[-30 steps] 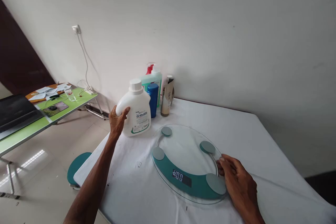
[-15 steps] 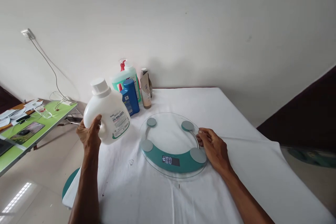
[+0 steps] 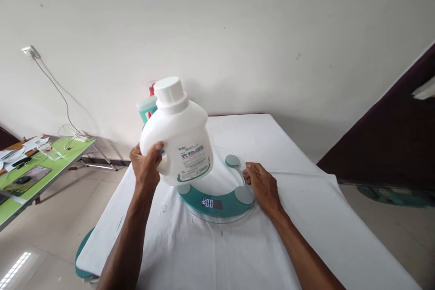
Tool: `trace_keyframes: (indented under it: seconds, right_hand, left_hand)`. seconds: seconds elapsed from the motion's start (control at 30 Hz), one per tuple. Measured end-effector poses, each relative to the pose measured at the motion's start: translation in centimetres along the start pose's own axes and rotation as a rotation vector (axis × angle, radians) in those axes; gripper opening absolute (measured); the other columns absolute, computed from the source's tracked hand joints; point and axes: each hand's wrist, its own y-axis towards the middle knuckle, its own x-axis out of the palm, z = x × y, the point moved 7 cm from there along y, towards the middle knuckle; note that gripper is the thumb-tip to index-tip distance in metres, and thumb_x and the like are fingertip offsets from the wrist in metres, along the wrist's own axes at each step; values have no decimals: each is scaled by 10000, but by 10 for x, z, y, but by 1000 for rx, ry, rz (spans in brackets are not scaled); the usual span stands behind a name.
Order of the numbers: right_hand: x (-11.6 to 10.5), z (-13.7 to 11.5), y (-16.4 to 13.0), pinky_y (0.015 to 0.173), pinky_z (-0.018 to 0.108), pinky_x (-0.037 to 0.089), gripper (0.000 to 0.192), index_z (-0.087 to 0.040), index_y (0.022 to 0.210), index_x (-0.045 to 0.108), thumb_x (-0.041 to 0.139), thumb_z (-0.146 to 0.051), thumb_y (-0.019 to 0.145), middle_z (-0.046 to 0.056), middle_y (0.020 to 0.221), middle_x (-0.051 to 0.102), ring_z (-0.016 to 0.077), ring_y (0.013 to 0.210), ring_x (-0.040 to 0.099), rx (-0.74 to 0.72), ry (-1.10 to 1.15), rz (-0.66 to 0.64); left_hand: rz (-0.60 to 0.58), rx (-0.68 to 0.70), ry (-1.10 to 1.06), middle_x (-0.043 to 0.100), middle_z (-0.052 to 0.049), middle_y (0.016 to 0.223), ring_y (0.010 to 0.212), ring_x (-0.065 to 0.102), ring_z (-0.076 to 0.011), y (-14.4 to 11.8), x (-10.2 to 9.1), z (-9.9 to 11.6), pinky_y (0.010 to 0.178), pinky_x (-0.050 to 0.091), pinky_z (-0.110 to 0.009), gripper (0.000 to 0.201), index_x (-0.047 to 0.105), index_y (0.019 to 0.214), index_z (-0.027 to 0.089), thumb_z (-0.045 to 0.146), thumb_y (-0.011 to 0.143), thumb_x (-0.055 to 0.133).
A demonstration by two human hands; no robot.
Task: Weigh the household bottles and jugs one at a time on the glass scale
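My left hand (image 3: pixel 147 166) grips the handle of a large white detergent jug (image 3: pixel 180 138) with a white cap, held in the air above the left part of a round glass scale (image 3: pixel 220 199). The scale has a teal band, grey pads and a lit display reading zeros. It lies on a table covered by a white cloth (image 3: pixel 238 253). My right hand (image 3: pixel 261 185) rests on the scale's right edge, fingers on the glass rim.
Behind the jug, against the wall, a green bottle (image 3: pixel 146 108) with a red pump top is partly hidden. A green side table (image 3: pixel 41 176) with papers and a cable stands at the left. A teal stool (image 3: pixel 81 253) shows under the table's left edge.
My left hand has lifted the jug off the table and carried it right, over the scale. My right hand stays on the scale's edge. The view has shifted.
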Motion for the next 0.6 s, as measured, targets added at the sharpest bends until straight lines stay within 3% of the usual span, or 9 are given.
trace_keyframes:
  seconds: [0.13,0.27,0.6]
  right_hand:
    - [0,-2,-1,706,359,537,531,-253,928,646,460,-750,935,49,785,732,219,675,657,-22,2,-15]
    - [-2,-6,-1,712,364,529,539,-269,887,607,410,-764,969,39,747,704,226,671,652,-57,11,-11]
    - [-3,-7,-3,734,371,537,538,-281,864,582,400,-772,988,46,748,706,238,700,661,-57,-7,-8]
  left_hand:
    - [-106,-52,-11,285,96,481,450,239,-47,-16,37,-24,416,241,-221,589,446,565,225,576,560,918]
    - [-169,-90,-16,322,89,495,468,243,-46,-25,58,-45,438,237,-221,559,472,578,211,531,572,932]
    - [-199,-97,-2,297,91,520,484,224,-47,-20,63,-67,450,208,-227,591,455,586,216,570,594,928]
